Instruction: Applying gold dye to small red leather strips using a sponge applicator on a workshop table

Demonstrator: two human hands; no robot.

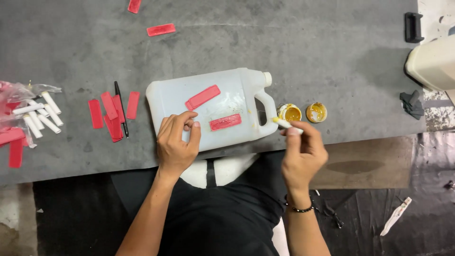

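While the white jerrycan (208, 106) is steadied flat under the left hand (176, 142), a white applicator stick (286, 124) is pinched in the right hand (303, 154), its tip just beside the open yellow paint pot (290, 113). Loading appears underway; a steady dip is needed next.

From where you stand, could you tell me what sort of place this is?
Probably a small craft or workshop bench. A grey mat covers the surface, red strips and white sticks lie in batches, and an open pot of yellow paste sits beside a white plastic jug.
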